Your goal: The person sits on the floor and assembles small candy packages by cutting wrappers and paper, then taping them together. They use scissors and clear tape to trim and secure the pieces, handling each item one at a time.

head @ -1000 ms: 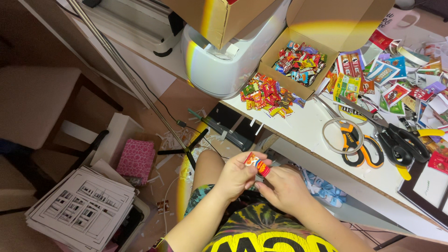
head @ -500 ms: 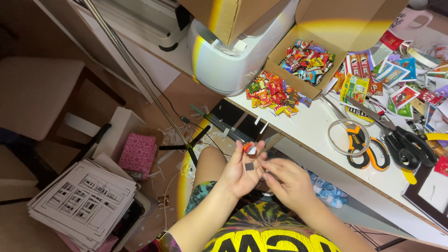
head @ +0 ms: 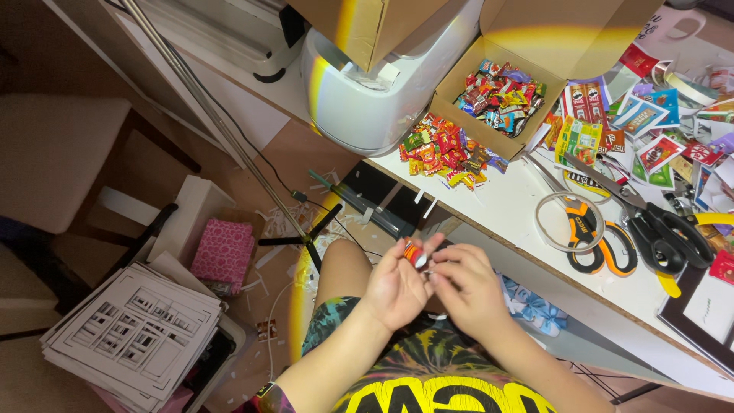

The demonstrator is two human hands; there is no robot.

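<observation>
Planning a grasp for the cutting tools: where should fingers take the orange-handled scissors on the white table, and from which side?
Take the orange-handled scissors by the handle loops, coming from above on the table's near edge. They lie flat with the two loops open and pointing toward that edge, while the blades run back under the black scissors and toward the clear tape ring, so the blade end looks crowded.
</observation>
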